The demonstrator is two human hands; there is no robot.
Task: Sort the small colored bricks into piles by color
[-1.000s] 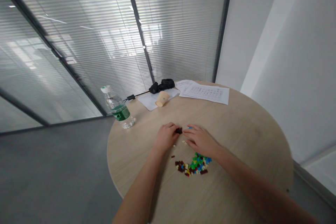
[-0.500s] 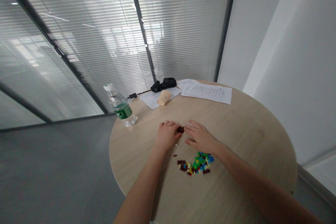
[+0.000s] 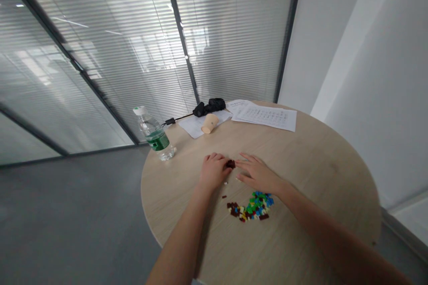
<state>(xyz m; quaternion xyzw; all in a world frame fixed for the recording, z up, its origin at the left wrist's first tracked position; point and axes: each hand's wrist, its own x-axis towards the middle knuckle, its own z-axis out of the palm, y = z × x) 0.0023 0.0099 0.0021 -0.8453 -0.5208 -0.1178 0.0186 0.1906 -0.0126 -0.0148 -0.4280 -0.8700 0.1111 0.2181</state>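
Note:
A small dark brown piece of toy building bricks [image 3: 231,164] sits near the middle of the round table. My left hand [image 3: 214,171] is closed on its left side, with thumb and fingers around it; part of the piece is hidden by them. On the other side my right hand [image 3: 259,173] is open, fingers stretched out and low over the table. Its fingertips come up to the brown piece, but I cannot tell whether they touch it. Nearer to me lies a pile of loose toy bricks [image 3: 256,205] in green, blue, brown, yellow and white.
A small brown brick [image 3: 224,197] and a white one [image 3: 225,183] lie apart from the pile. At the left edge of the wooden table [image 3: 321,173] stands a water bottle [image 3: 158,140]. Farther back are a paper cup [image 3: 209,124], printed sheets [image 3: 267,118] and a black bundle [image 3: 214,106].
The view has shifted very slightly. Both hands stay almost where they were, with the brown piece still in my left hand.

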